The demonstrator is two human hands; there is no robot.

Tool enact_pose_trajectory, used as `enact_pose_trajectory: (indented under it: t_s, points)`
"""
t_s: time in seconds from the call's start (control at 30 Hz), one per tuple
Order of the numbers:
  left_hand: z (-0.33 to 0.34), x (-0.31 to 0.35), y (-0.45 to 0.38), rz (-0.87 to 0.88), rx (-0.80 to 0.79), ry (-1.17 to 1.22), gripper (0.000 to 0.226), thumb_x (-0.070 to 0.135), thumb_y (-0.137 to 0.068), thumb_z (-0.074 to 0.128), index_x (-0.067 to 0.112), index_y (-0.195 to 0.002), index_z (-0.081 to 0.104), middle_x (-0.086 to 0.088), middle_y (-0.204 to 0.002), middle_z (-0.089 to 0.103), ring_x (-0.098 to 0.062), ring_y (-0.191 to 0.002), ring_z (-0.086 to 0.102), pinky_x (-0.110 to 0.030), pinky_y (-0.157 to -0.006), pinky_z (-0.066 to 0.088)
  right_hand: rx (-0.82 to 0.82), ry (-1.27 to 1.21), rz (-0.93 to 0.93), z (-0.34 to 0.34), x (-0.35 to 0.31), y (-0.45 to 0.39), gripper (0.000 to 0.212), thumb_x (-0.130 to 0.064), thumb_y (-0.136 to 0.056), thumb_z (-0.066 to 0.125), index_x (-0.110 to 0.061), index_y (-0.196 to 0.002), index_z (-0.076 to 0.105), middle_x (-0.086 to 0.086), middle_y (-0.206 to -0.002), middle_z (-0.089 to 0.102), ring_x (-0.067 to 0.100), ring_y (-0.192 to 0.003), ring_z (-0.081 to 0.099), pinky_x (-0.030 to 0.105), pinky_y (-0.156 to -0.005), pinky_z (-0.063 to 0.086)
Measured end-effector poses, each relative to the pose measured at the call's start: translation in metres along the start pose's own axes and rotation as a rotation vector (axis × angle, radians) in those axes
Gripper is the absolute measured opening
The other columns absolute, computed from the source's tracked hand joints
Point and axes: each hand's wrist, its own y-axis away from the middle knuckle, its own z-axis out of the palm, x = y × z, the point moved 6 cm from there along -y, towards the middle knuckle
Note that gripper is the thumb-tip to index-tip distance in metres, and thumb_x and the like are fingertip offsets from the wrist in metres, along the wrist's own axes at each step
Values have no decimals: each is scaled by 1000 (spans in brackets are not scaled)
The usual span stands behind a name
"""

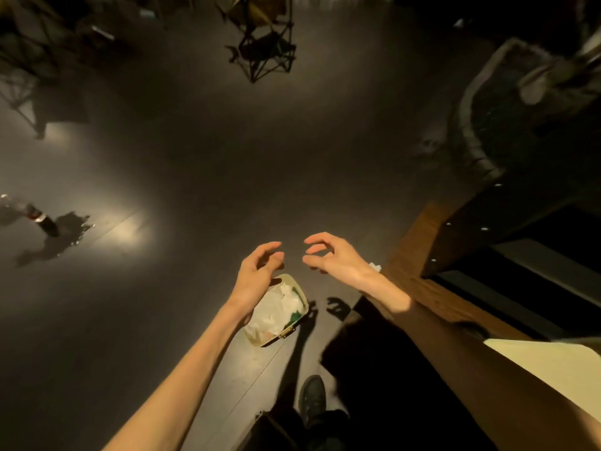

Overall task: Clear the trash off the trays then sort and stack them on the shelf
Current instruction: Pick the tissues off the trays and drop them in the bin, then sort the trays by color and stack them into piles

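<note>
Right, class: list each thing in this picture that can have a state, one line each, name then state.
left hand: fingers loosely curled, holding nothing
right hand: fingers loosely curled, holding nothing
waste bin: upright on the floor, open-topped, holding crumpled white paper
bottle: on the floor at the far left, dark liquid inside
cream tray: on the wooden counter, visible part bare

open floor (211,164) ahead, wooden shelf (432,288) right
</note>
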Motion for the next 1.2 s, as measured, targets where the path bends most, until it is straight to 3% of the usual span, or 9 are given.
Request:
enact_pose_trajectory:
  t_s: [0.23,0.43,0.6,0.77,0.9,1.03,1.13,1.2]
  points:
    - [106,61,62,108,-231,-122,29,24,-97,58,26,-126,59,-7,-119,62,-21,-111,62,-26,-79,55,187,-96,-5,-93,8,114,35,-37,-86,71,-33,-119,60,-12,-105,69,7,-85,70,28,-83,56]
    - [191,55,106,69,-332,-200,31,21,-98,57,20,-129,57,-8,-117,63,-22,-110,62,-32,-82,58,329,-222,78,-154,85,205,30,-32,-83,71,-30,-113,65,-9,-96,72,12,-85,70,31,-86,52]
    - [257,21,138,4,-422,-244,26,15,-97,58,21,-122,60,-6,-110,65,-27,-107,64,-44,-91,56,439,-374,125,-189,160,281,25,-23,-87,70,-26,-112,65,-4,-96,72,13,-87,70,27,-76,55]
    - [324,-19,169,-99,-522,-294,27,7,-98,54,15,-124,58,-9,-108,66,-19,-94,64,-34,-78,57,585,-467,224,-213,238,342,22,-13,-87,71,-19,-108,66,3,-92,70,12,-74,66,15,-55,48]
    - [372,-51,188,-178,-566,-397,28,7,-99,52,13,-126,56,-13,-115,65,-22,-95,64,-35,-77,56,671,-533,323,-226,295,383,24,-10,-89,69,-11,-113,64,8,-93,67,16,-75,64,16,-58,49]
    - [411,-83,203,-269,-571,-492,24,4,-99,49,12,-120,58,-13,-107,65,-23,-90,63,-33,-70,55,711,-664,401,-234,344,419,25,-7,-91,66,-7,-117,61,11,-102,63,16,-77,62,25,-69,52]
    - [429,-117,215,-402,-512,-567,24,5,-97,54,8,-120,58,-18,-109,65,-26,-86,62,-33,-64,55,673,-699,380,-232,376,446,27,-9,-94,62,-9,-121,59,8,-107,64,14,-84,65,18,-69,54]
    - [439,-142,226,-520,-468,-553,24,9,-95,59,6,-118,57,-17,-102,64,-30,-87,61,-37,-67,54,744,-702,383,-229,395,464,24,-10,-93,62,-13,-117,62,7,-103,68,15,-88,67,15,-67,53]
